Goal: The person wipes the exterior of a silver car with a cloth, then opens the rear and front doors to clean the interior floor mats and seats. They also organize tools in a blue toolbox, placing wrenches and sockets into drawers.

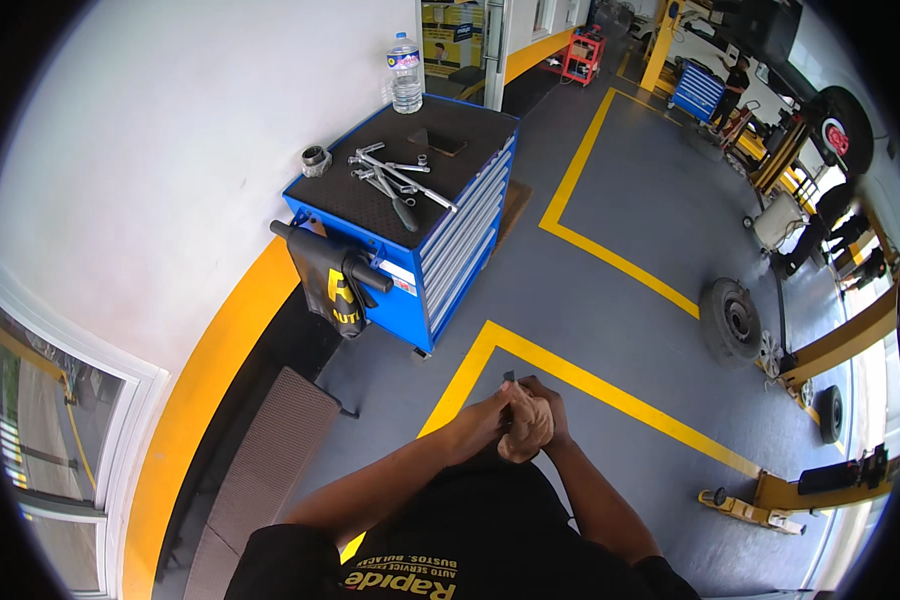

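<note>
Gray workshop floor [590, 310] is stretching far and right, leaving lateral room around the center, while a blue rolling tool chest [395, 318] is standing at far left, its near corner well apart from the grip. A ribbed brown bench [270, 440] is edging the near left. Centrally, the left hand [483, 420] and right hand [556, 405] are clasping what appears to be a crumpled tan cloth [526, 428] between them, its long axis running near to far, neither hand clearly nearer. A small dark piece [510, 376] is protruding at the far end, its kind indistinct.
</note>
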The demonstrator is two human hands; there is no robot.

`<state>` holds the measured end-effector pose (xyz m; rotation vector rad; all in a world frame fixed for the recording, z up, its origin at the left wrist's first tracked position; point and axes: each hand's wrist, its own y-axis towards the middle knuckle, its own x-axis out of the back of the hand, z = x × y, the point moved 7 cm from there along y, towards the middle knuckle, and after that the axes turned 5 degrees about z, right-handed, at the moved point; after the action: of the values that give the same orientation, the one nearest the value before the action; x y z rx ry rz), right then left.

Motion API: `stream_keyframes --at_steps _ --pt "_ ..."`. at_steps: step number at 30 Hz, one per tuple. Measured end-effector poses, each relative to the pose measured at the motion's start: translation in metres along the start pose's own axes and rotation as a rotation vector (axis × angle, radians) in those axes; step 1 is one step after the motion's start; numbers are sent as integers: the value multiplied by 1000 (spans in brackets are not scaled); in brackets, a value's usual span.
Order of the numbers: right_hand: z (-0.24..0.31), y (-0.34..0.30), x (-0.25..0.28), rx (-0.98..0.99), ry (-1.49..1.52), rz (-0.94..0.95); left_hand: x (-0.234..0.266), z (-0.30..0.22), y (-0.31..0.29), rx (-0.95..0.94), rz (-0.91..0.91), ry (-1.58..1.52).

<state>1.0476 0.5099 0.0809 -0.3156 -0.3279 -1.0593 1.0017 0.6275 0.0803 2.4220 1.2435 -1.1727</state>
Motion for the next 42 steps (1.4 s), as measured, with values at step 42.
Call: stream_keyframes --at_steps 42 --pt "103 543 65 -212 637 924 188 -357 167 -214 -932 859"
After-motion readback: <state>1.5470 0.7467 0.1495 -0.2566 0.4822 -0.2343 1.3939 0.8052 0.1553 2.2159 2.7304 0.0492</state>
